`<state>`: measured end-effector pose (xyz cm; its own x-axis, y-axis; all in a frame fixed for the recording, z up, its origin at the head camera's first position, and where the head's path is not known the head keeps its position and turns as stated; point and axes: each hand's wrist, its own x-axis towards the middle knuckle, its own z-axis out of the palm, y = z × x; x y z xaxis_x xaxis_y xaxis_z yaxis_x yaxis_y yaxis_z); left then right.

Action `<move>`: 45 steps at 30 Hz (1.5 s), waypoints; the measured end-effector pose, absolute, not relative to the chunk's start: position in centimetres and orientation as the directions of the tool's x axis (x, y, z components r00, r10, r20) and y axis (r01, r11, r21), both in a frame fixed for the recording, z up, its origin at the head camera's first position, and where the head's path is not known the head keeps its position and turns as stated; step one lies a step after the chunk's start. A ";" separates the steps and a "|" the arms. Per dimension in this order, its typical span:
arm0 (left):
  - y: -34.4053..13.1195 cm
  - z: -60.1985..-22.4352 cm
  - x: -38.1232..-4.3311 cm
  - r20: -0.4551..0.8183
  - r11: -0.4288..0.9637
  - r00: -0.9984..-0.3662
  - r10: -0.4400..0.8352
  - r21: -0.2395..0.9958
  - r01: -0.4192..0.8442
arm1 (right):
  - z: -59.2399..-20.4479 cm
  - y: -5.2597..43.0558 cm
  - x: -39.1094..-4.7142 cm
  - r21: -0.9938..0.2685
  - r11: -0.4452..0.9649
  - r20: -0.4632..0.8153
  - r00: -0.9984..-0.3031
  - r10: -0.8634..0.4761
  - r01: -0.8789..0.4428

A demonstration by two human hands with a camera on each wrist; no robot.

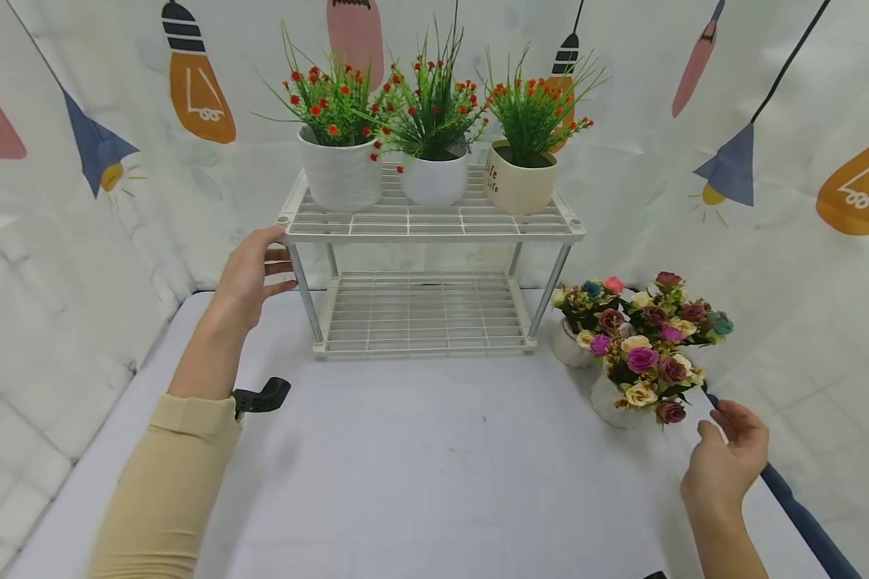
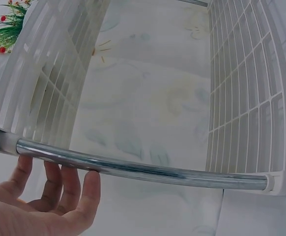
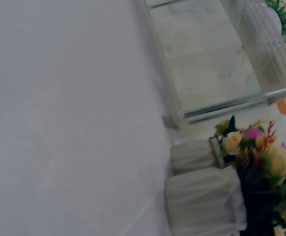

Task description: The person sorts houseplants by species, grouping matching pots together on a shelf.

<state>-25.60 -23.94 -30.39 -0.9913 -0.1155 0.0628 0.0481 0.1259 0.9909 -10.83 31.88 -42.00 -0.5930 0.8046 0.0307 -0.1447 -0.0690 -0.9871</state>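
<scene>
In the head view my left hand (image 1: 249, 269) is at the upper left front corner of a white two-tier wire shelf (image 1: 423, 354). The left wrist view shows its fingertips touching the metal post (image 2: 148, 169), all from one side, near the top tier. My right hand (image 1: 727, 454) hovers by the potted roses (image 1: 640, 362) at the right, fingers loosely bent and nothing visible held. These mixed-colour flowers stand in pale fabric-like pots (image 3: 204, 201), one in front of another, right of the shelf. The right wrist view barely catches the hand.
Three pots with red-flowered grass stand on the top tier: a white ribbed pot (image 1: 340, 173), a smaller white pot (image 1: 434, 178) and a cream lettered pot (image 1: 519, 181). A white cloth covers the table (image 1: 434, 474). A dark blue strip (image 1: 804, 515) runs along its right edge.
</scene>
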 end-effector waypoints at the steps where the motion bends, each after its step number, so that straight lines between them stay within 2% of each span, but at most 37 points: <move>1: -23.9 -30.4 -25.6 0.064 0.127 -0.991 -0.114 0.991 0.050 | -42.4 32.3 -10.8 -0.988 -0.116 -0.030 -0.605 0.796 -0.104; 4: -23.9 -30.3 -25.6 0.071 0.138 -0.991 -0.110 0.989 0.055 | -43.6 33.2 -10.8 -0.985 -0.167 -0.156 -0.654 0.740 0.047; 9: -24.1 -30.3 -25.6 0.070 0.135 -0.992 -0.109 0.989 0.055 | -45.1 33.4 -11.4 -0.970 -0.071 -0.229 -0.781 0.581 0.232; 14: -24.1 -30.3 -25.5 0.051 0.108 -0.992 -0.112 0.993 0.039 | -45.7 33.1 -12.3 -0.972 -0.079 -0.232 -0.849 0.475 0.222; 19: -24.0 -30.4 -25.6 0.045 0.106 -0.993 -0.112 0.994 0.033 | -46.2 32.7 -13.1 -0.991 -0.055 -0.136 -0.878 0.459 0.124; 24: -24.0 -30.4 -25.7 0.060 0.107 -0.993 -0.103 0.993 0.049 | -46.8 31.8 -14.1 -0.999 -0.027 -0.046 -0.862 0.505 0.038; 30: -24.0 -30.5 -25.6 0.070 0.126 -0.992 -0.103 0.990 0.057 | -46.9 30.8 -15.1 -0.998 -0.068 -0.025 -0.820 0.572 -0.017; 37: -24.1 -30.4 -25.6 0.074 0.119 -0.993 -0.092 0.991 0.062 | -47.2 30.5 -15.9 -0.995 -0.083 -0.010 -0.823 0.567 -0.046; 45: -24.0 -30.4 -25.5 0.072 0.133 -0.993 -0.093 0.989 0.059 | -47.3 30.3 -15.5 -0.999 -0.034 0.013 -0.801 0.599 -0.042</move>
<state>-25.53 -24.00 -30.42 -0.9930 -0.0934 0.0723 0.0595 0.1331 0.9893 -15.51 30.33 -47.30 -0.8006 0.5990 0.0131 -0.0420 -0.0343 -0.9985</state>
